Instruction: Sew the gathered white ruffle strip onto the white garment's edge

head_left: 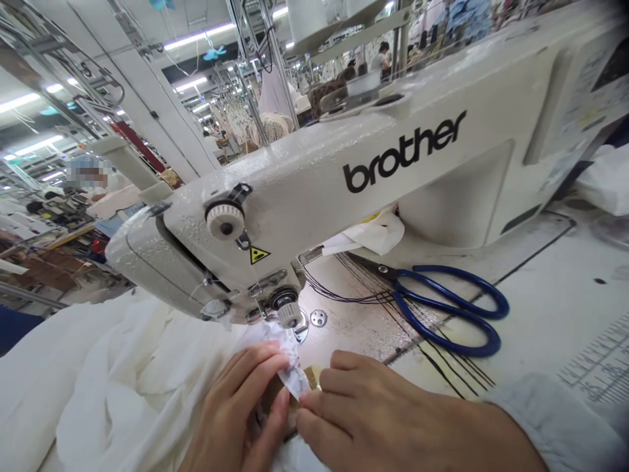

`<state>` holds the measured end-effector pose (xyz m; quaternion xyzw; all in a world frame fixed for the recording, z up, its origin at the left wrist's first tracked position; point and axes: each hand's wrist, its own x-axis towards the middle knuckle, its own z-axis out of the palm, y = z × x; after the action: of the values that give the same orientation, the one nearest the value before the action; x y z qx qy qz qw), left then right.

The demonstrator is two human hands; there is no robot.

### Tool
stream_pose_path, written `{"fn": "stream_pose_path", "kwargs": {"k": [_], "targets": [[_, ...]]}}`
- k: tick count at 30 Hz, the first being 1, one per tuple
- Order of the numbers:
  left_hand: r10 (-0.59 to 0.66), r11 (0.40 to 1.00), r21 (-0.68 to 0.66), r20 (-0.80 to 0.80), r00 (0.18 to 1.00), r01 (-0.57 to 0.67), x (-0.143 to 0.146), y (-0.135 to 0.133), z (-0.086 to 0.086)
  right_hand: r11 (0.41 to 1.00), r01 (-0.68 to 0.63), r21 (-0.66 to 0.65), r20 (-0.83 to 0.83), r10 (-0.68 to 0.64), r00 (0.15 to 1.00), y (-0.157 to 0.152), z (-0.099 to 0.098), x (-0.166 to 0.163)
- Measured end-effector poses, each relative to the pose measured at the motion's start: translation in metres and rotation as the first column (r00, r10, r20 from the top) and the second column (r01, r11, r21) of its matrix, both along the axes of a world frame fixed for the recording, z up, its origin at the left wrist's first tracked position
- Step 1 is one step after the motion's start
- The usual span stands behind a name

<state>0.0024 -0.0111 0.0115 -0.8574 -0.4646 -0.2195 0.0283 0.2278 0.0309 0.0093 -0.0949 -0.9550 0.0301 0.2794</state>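
Observation:
A narrow gathered strip of white fabric [293, 378] runs from under the needle area of the white sewing machine [314, 170] towards me. My left hand [240, 400] lies with its fingers stretched over the left side of the strip, the thumb apart from them below. With bent fingers, my right hand [363, 413] pinches the near end of the strip. Its fingertips partly hide the cloth there. A large heap of white cloth [118, 373] lies to the left of my left hand. The needle tip is too small to make out.
Scissors with blue handles [457, 308] lie open on the machine bed, right of the needle area. Dark lines [383, 298] cross the bed beneath them. Printed ruler marks [599, 367] are at far right. White fabric [378, 233] lies under the machine arm. People and garments fill the background.

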Motion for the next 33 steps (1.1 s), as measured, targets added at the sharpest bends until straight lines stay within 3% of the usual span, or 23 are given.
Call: {"fn": "stream_pose_path", "kwargs": {"k": [4, 10, 20, 26, 33], "targets": [[0.024, 0.999, -0.025, 0.060, 0.998, -0.022, 0.002, 0.001, 0.003, 1.000, 0.007, -0.007, 0.037, -0.007, 0.999, 0.000, 0.001, 0.001], [0.034, 0.998, -0.047, 0.132, 0.991, -0.028, 0.006, 0.004, 0.005, 0.993, 0.009, -0.121, 0.059, -0.002, 0.998, -0.002, 0.000, 0.006], [0.042, 0.999, 0.017, 0.063, 0.997, -0.043, 0.009, 0.004, -0.010, 0.985, 0.059, -0.161, 0.077, -0.047, 0.996, -0.001, -0.008, 0.003], [0.126, 0.992, 0.011, 0.041, 0.991, -0.127, 0.005, 0.010, -0.009, 0.977, 0.067, -0.205, 0.131, -0.040, 0.991, 0.005, -0.002, -0.001], [0.131, 0.991, -0.042, 0.098, 0.986, -0.128, 0.005, 0.001, -0.005, 0.951, -0.021, -0.307, -0.078, -0.003, 0.997, -0.004, 0.000, 0.005]]}}
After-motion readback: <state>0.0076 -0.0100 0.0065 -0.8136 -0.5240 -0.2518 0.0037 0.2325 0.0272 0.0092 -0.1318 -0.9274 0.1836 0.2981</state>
